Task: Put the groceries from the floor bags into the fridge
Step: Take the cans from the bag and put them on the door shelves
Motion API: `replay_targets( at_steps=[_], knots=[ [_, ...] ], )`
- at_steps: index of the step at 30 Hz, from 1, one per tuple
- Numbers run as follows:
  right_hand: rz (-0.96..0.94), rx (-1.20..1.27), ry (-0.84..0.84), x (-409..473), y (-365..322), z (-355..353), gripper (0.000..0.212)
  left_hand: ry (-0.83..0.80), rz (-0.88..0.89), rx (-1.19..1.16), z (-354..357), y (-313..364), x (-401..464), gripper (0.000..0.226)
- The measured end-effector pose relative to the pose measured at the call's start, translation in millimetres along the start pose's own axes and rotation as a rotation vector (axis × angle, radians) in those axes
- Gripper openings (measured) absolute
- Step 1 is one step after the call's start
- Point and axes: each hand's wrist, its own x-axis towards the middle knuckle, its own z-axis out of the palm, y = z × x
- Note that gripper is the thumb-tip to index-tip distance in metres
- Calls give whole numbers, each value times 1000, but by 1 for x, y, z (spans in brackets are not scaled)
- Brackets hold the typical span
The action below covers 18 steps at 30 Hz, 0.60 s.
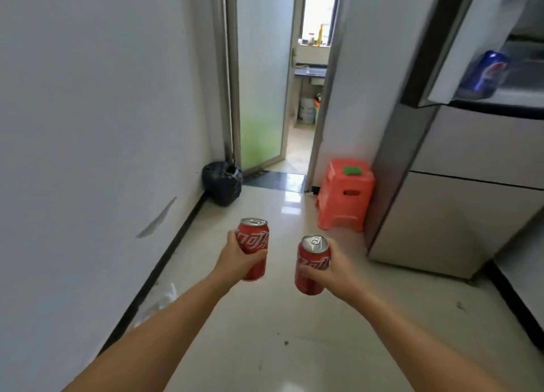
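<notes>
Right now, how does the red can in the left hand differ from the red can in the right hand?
The left-hand can stands nearly upright, while the right-hand can tilts, its silver top turned toward the camera. The left-hand can is held higher and farther forward; the right-hand can sits lower and nearer. The left hand wraps its can from the left, the right hand from the right. Both are unopened red cola cans with white script.

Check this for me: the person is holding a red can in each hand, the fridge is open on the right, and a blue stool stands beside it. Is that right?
Not quite. The stool is orange, not blue, as the head view shows. The rest holds: the left hand grips one red can, the right hand grips the other red can, and the fridge stands open on the right.
</notes>
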Motion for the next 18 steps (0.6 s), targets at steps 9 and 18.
replay_targets(
  at_steps=[9, 18],
  knots=[
    [-7, 58, 290, -45, 71, -259, 59, -226, 121, -136, 274, 129, -28, 67],
    [-116, 54, 424, 11, 71, -437, 65, -324, 402, -110, 405, 270, 20, 67]
  ],
)
